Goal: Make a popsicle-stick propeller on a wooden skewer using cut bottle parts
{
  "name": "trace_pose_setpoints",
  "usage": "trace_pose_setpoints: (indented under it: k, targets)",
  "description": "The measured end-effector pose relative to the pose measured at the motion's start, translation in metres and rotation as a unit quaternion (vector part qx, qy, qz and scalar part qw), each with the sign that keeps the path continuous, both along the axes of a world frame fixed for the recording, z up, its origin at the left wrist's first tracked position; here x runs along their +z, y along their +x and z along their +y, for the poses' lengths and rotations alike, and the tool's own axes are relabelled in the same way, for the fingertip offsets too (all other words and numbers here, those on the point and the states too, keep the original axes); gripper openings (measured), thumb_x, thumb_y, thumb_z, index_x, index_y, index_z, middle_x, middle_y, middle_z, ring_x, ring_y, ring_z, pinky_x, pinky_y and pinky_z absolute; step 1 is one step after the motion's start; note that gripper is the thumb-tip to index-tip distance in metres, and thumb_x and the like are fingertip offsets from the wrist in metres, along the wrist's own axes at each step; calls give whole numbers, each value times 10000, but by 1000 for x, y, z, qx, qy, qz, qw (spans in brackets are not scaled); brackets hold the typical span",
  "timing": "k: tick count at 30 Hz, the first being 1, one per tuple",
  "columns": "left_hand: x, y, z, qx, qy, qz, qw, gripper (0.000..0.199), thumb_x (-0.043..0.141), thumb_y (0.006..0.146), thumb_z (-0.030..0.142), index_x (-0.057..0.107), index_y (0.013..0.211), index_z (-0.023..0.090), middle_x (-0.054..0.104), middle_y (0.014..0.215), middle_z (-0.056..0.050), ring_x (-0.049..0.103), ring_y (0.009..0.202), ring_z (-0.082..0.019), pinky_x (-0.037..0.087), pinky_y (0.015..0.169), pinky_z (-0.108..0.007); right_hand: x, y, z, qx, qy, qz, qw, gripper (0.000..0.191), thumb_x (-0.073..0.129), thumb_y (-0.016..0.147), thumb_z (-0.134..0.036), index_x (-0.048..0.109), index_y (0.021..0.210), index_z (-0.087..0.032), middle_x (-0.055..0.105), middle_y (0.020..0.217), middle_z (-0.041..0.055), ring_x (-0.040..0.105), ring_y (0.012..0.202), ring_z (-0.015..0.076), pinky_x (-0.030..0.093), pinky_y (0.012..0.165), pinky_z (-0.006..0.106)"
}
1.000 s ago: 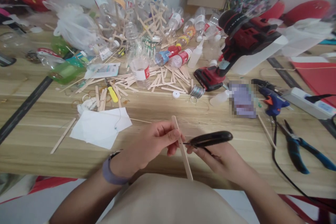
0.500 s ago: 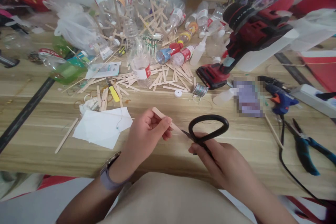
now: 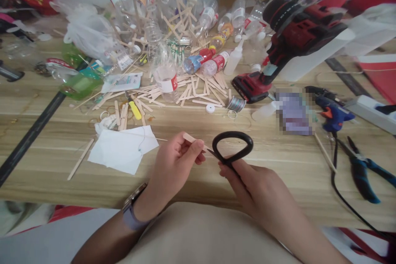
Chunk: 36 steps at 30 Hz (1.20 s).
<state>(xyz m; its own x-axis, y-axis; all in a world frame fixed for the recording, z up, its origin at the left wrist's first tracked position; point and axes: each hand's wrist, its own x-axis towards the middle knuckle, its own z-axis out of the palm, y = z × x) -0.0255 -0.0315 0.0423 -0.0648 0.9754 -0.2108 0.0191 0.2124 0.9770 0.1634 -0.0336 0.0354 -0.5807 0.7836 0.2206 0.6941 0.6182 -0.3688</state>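
Because both hands work low over it, the table comes first: a broad, pale wood-grained table [image 3: 55, 132], running beneath and beyond the grip, bearing everything listed below except what the hands hold.

Item: cordless drill, red and black plastic [image 3: 305, 35], beyond the grip to the right; upright on its flat battery base, which probably keeps it steady.

Item: sheet of white paper [image 3: 119, 150], slightly creased, lying flat to the left of the grip.

Item: right hand [image 3: 262, 185], closed around black-handled metal scissors. Thumb and fingers wrap the lower handle, seemingly to steer the blade.

Item: left hand [image 3: 171, 165], closed in a pinch on a flat, pale wooden stick. Thumb on top, fingers curled beneath: a hold that likely keeps so slim a piece from twisting.

Item: pliers, blue and black handles [image 3: 363, 179], spread open, well to the right of the grip.

Item: scissors [image 3: 232, 134], in the right hand; one large loop stands up, the dark blade slanting toward the left fingertips. Whether it bites the wood cannot be told.

Item: stick [image 3: 190, 137], in the left hand, one end jutting past the thumb, the other directed at the blade.

Item: wire-like spool, grey [image 3: 236, 104], beyond the grip.

Item: small round white cap [image 3: 210, 108], just beside the spool.
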Motion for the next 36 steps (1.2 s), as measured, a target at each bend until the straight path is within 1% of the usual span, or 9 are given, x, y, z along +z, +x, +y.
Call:
trace_pose_setpoints:
  k: [4,9,15,18,21,24,27,31,36]
  targets:
    - [2,2,0,1,-4,14,1000,242,618,864,358,594,712,172,652,605,19,635,594,-112,511,597,-209,2,0,0,1,3,-5,1000,290,298,1035,-274,551,1102,-151,614,538,-27,599,390,164,292,390,259]
    - [3,3,-1,-2,7,37,999,262,605,867,380,576,700,180,642,606,14,638,593,-123,507,586,-219,2,2,-1,-5,21,-25,999,298,306,1032,-263,552,885,-179,625,529,-16,582,368,153,260,386,264]
    - [4,4,-6,-7,21,100,995,261,593,883,400,593,730,188,668,633,4,650,605,-129,486,563,-205,1,0,-3,-15,87,-58,994,339,285,1028,-239,530,798,-191,575,491,-23,546,338,147,241,379,274]
    - [4,6,-10,-11,50,149,988,219,573,907,371,632,794,192,699,693,-6,660,646,-132,476,564,-199,1,-1,-5,-27,109,-74,991,339,286,1016,-218,523,776,-196,557,480,-23,532,326,152,224,375,278]
    - [0,9,-16,-1,103,196,975,178,552,927,335,652,871,199,717,770,-18,673,720,-149,491,619,-222,0,-2,-6,-34,101,-59,993,340,291,1009,-216,505,746,-203,558,461,-18,532,314,157,230,371,276]
    - [-7,10,-21,-3,168,239,956,130,541,936,259,648,887,204,724,824,-23,673,782,-157,505,722,-256,-2,-4,-6,-42,34,-12,998,283,321,990,-218,529,800,-200,617,496,-5,565,339,165,259,372,267]
    - [-14,11,-24,-2,238,264,935,117,545,916,148,645,920,208,741,929,-42,686,878,-162,518,798,-265,-3,-7,-4,-52,-97,77,991,218,372,957,-219,547,827,-211,686,591,0,636,450,158,357,415,238]
    - [-21,10,-24,18,314,296,902,163,570,883,80,646,952,206,756,988,-61,706,926,-168,551,826,-271,4,-10,0,-52,-262,174,948,281,401,955,-273,547,721,-220,686,610,-6,636,516,126,434,479,216]
    - [-29,7,-22,9,416,322,851,259,562,880,66,626,1073,226,754,1045,-65,716,979,-173,592,830,-275,14,-9,5,-31,-435,231,870,329,361,987,-417,534,801,-207,722,638,18,453,323,90,315,338,222]
